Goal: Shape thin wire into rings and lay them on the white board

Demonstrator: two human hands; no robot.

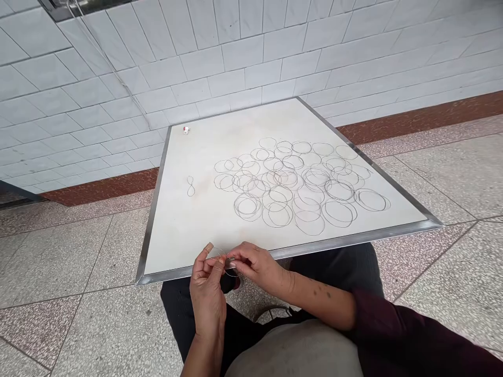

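Over the near edge of the white table (176, 230), my left hand (208, 288) pinches a thin wire loop (231, 274) between thumb and fingers. A fingertip of that hand has a tan wrapping on it. My right hand (257, 266) meets it from the right, its thumb and index finger closed on the same wire. Several thin dark wire rings (277, 195) lie spread and overlapping over the middle and right of the tabletop. A small figure-eight wire piece (190, 186) lies apart at the left.
A small red and white object (186, 130) sits near the table's far left corner. Metal trim (353, 239) borders the tabletop. Behind it stands a tiled wall (243, 57) with a hanging cable. My legs are under the near edge.
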